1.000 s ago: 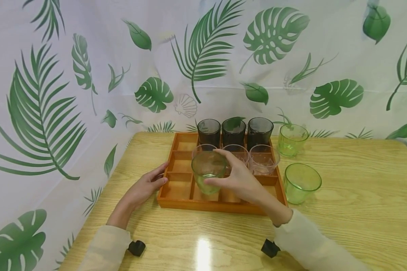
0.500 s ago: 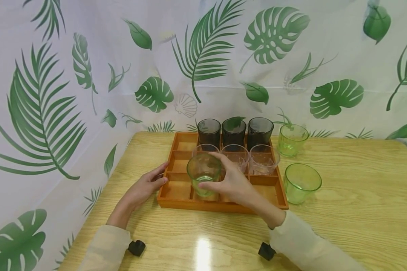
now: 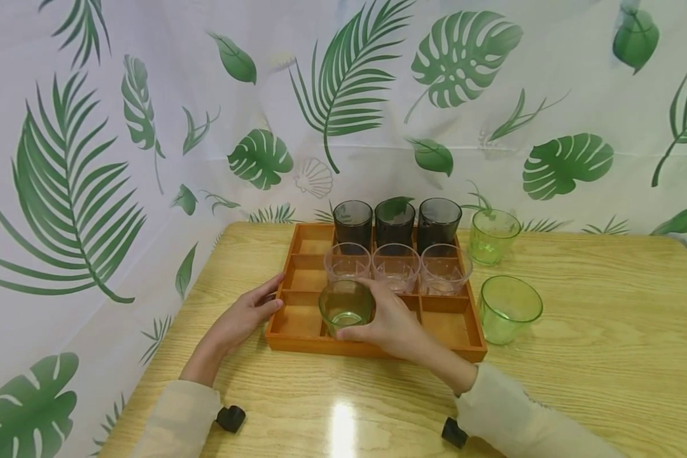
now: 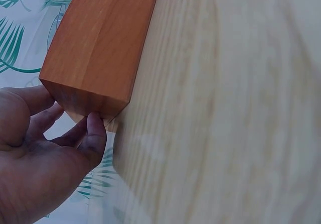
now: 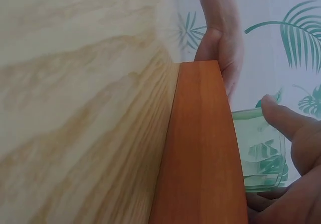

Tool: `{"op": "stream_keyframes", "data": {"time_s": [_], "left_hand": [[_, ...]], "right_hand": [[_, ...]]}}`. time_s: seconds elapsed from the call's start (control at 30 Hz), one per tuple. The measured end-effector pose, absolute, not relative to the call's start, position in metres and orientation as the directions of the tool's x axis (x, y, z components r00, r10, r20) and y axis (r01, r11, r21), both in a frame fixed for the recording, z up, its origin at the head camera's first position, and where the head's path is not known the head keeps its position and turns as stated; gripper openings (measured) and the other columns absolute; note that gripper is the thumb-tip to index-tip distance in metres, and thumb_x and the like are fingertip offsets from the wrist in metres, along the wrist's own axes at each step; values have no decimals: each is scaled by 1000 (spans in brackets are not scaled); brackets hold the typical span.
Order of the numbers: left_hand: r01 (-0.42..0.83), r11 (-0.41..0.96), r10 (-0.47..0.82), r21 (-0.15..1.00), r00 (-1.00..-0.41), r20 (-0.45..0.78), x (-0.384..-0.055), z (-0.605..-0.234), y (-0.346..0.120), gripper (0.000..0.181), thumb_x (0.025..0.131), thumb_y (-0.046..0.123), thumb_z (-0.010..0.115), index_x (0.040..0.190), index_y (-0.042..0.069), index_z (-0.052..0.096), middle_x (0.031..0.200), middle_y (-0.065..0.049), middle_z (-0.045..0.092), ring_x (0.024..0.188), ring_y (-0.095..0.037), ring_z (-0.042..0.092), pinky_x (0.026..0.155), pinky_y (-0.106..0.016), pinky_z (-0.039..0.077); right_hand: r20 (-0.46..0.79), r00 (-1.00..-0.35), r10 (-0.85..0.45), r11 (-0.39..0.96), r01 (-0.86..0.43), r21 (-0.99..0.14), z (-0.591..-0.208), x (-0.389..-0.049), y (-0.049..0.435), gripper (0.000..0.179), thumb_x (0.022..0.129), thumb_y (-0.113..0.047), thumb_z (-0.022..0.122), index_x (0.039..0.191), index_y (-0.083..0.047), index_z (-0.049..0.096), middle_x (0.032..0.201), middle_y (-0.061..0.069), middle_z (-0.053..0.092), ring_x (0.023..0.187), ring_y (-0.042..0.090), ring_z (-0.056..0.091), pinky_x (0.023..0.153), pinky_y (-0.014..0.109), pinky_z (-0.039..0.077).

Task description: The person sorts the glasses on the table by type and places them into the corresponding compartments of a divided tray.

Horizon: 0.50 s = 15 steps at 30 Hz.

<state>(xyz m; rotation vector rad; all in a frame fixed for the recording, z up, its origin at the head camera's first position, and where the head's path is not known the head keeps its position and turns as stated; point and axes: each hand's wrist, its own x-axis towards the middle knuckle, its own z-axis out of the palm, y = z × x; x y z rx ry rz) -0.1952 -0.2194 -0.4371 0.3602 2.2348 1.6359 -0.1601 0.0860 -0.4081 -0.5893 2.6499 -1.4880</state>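
My right hand [image 3: 392, 321] grips a green glass [image 3: 343, 308] around its side, thumb at the front and fingers behind. The glass is upright, low in the front row of the wooden compartment tray [image 3: 372, 348], over the second compartment from the left. In the right wrist view the glass [image 5: 261, 151] shows beyond the tray's front wall [image 5: 198, 148]. My left hand [image 3: 249, 318] touches the tray's left wall with its fingertips. The left wrist view has these fingers [image 4: 95, 133] against the tray's end [image 4: 83, 103].
Three dark glasses [image 3: 353, 226] stand in the tray's back row and three clear glasses [image 3: 443, 280] in the middle row. Right of the tray, two more green glasses [image 3: 509, 312] [image 3: 494, 238] stand on the wooden table [image 3: 607, 331]. A leaf-patterned curtain [image 3: 343, 83] hangs behind.
My right hand has lowered the green glass and moved it slightly left, from above the tray down into its front row. The left hand stays at the tray's left wall.
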Motion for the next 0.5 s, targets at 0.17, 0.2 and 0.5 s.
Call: {"op": "stream_keyframes", "data": {"time_s": [0.17, 0.2, 0.5], "left_hand": [[0, 301, 400, 954, -908, -127, -195, -437, -220, 63, 111, 17, 50, 167, 14, 21, 170, -16, 16, 154, -37, 22, 121, -54, 25], [2, 302, 400, 953, -908, -125, -195, -438, -220, 63, 111, 17, 50, 167, 14, 21, 170, -16, 16, 154, -37, 22, 121, -54, 25], [3, 310, 394, 951, -911, -125, -196, -437, -220, 62, 111, 18, 50, 166, 15, 22, 170, -15, 17, 155, -35, 20, 121, -53, 26]], "right_hand": [[142, -929, -342, 529, -315, -788, -408, -159, 86, 99, 72, -30, 97, 149, 5, 45, 136, 22, 57, 117, 37, 61, 90, 47, 58], [137, -930, -341, 527, -309, -792, -408, -159, 86, 100, 72, -30, 97, 150, 6, 44, 137, 23, 56, 117, 38, 60, 90, 47, 58], [131, -930, -343, 460, -288, -840, -405, -156, 99, 92, 83, -32, 90, 152, 5, 42, 143, 21, 55, 123, 37, 58, 99, 51, 53]]}}
